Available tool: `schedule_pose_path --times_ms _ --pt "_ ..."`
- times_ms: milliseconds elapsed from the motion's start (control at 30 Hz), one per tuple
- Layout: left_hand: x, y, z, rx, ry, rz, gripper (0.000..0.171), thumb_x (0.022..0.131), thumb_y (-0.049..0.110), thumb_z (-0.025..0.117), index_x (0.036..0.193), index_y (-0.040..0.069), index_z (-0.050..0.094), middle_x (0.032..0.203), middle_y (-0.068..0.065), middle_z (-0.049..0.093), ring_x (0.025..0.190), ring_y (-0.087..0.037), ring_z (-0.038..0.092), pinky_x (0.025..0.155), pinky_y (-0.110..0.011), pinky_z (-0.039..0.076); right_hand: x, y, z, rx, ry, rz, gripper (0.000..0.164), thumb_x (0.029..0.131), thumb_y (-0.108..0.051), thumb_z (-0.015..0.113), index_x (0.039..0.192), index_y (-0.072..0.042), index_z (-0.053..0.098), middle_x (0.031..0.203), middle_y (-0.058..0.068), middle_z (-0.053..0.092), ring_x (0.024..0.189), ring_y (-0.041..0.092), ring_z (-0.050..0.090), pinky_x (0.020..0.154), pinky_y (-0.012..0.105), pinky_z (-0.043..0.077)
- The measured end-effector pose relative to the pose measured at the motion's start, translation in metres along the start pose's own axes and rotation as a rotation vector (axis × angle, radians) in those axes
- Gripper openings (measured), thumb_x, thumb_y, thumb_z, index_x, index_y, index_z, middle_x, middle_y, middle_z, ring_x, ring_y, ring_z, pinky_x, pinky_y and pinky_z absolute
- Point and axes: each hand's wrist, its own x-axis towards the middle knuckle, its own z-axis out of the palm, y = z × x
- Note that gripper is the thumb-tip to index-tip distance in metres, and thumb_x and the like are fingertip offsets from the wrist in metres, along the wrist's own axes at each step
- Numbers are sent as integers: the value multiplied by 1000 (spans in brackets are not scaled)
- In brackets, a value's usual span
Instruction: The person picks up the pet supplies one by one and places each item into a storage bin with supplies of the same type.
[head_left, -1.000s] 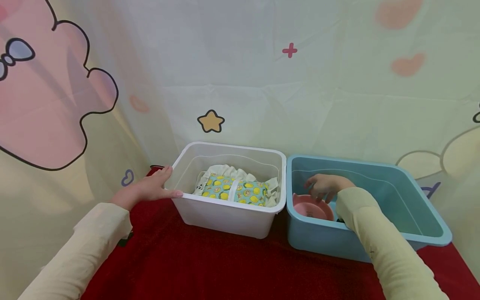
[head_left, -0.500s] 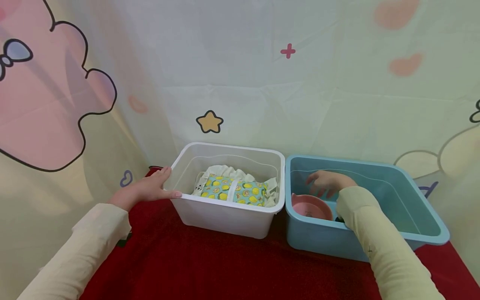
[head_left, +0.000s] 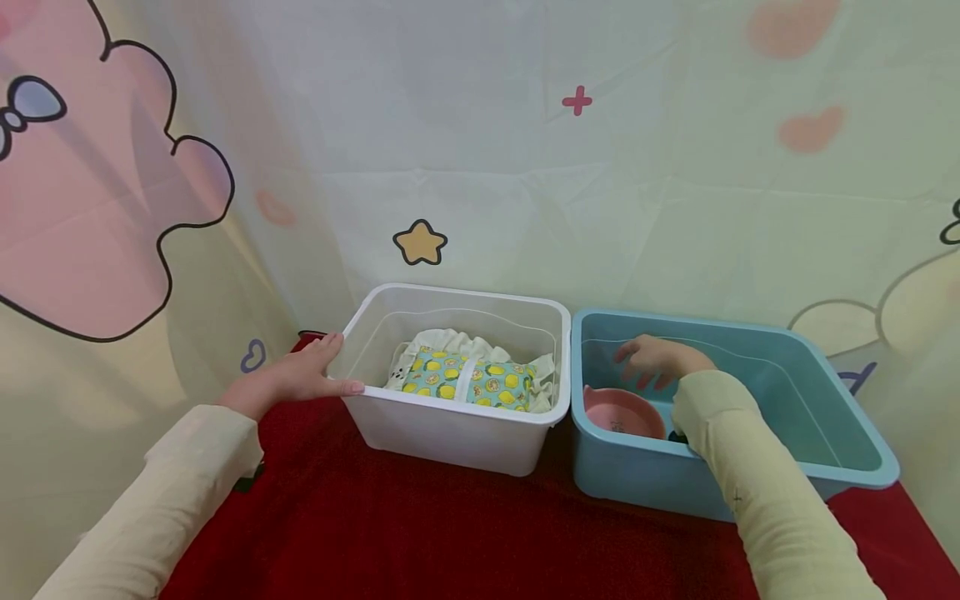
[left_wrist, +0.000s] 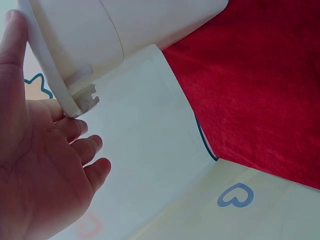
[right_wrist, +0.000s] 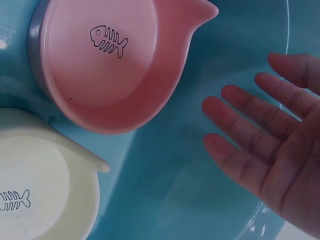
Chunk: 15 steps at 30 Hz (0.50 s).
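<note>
My left hand rests on the left rim of a white plastic bin, thumb and fingers spread along its front corner. The left wrist view shows this hand's fingers loosely bent beside the rim. Inside the blue bin, my right hand hovers with nothing in its grasp. Its fingers are extended in the right wrist view, apart from a pink pet bowl with a pointed ear and a fishbone drawing. Beside that lies a cream bowl of like shape, which the right sleeve and bin wall hide from the head view.
A frilled cloth bundle with a lemon print and a white band lies in the white bin. Both bins stand side by side on a red cloth. A printed curtain hangs close behind them.
My right hand has risen slightly and drawn back from the pink bowl, its fingers loosening. The left hand stays on the white bin's rim.
</note>
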Motion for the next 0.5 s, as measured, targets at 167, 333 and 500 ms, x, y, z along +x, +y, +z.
schedule_pose_path --times_ms 167,333,500 --pt "1 0 0 5 0 5 109 72 63 55 140 -5 5 145 -27 4 132 -44 5 99 -64 15 -1 -1 -3 -11 -9 -6 54 84 -18 54 131 -1 37 127 26 44 100 35 56 80 45 49" --pt "3 0 0 7 -1 -3 110 71 64 55 140 -5 4 145 -27 4 132 -45 7 98 -64 16 -8 -2 -8 -17 4 -31 51 85 -18 52 131 0 38 127 26 44 102 36 56 82 46 48" --pt "2 0 0 12 -2 -12 110 71 65 55 140 -4 4 145 -26 4 132 -45 7 98 -65 17 -13 -2 -14 -6 18 -43 48 87 -18 50 130 -1 39 126 26 44 104 37 54 85 49 46"
